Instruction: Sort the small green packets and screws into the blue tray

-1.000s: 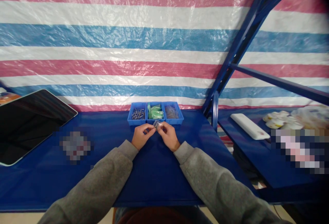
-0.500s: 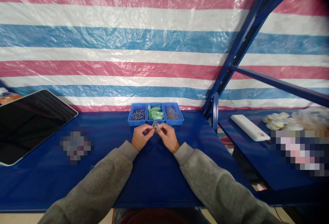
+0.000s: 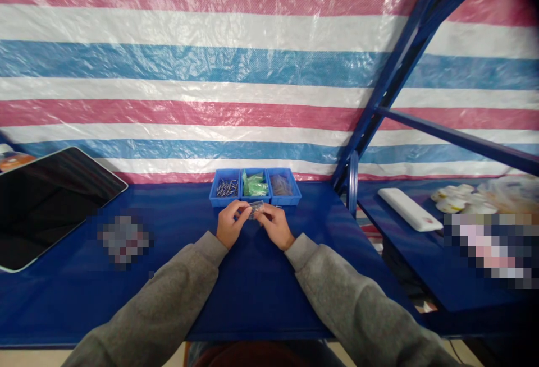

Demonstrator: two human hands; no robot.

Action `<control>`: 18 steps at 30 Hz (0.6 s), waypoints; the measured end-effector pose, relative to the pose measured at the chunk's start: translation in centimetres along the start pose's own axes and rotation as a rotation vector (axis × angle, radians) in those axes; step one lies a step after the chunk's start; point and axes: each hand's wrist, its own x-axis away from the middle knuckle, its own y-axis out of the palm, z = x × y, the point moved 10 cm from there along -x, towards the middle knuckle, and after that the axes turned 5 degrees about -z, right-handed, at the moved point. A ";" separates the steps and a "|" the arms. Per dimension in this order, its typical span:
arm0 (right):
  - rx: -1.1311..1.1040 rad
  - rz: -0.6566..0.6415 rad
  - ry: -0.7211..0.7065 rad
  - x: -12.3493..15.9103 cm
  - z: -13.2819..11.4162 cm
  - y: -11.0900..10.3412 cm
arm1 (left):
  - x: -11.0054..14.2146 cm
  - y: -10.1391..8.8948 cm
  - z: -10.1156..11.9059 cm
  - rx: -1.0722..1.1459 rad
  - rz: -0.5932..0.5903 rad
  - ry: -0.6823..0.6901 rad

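My left hand (image 3: 231,223) and my right hand (image 3: 275,224) meet over the blue table (image 3: 252,283), just in front of three small blue bins. Both pinch a small clear plastic bag (image 3: 255,209) between their fingertips; what it contains is too small to make out. The left bin (image 3: 225,189) holds metal screws, the middle bin (image 3: 255,186) green pieces, and the right bin (image 3: 282,186) clear bags. Grey sleeves cover both my arms.
A dark tablet (image 3: 46,198) lies at the table's left end. A blue rack upright (image 3: 379,92) rises at the right. Beyond it, another blue surface carries a white flat device (image 3: 408,208) and several white round items (image 3: 457,198). A striped tarp hangs behind.
Both hands have stayed in place, working the small bag; it now lies flatter and slightly lower between the fingertips.
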 end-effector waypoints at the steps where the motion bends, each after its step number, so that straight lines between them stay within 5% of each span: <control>1: -0.015 -0.008 0.008 0.0 0.0 0.1 | 0.0 0.0 -0.1 0.005 0.004 -0.004; 12: -0.040 0.102 0.090 0.4 1.8 -1.0 | -0.3 -0.3 -1.6 0.057 0.023 -0.072; 18: -0.210 0.418 0.157 0.7 3.2 -4.9 | -0.5 0.0 -0.2 -0.168 -0.027 0.033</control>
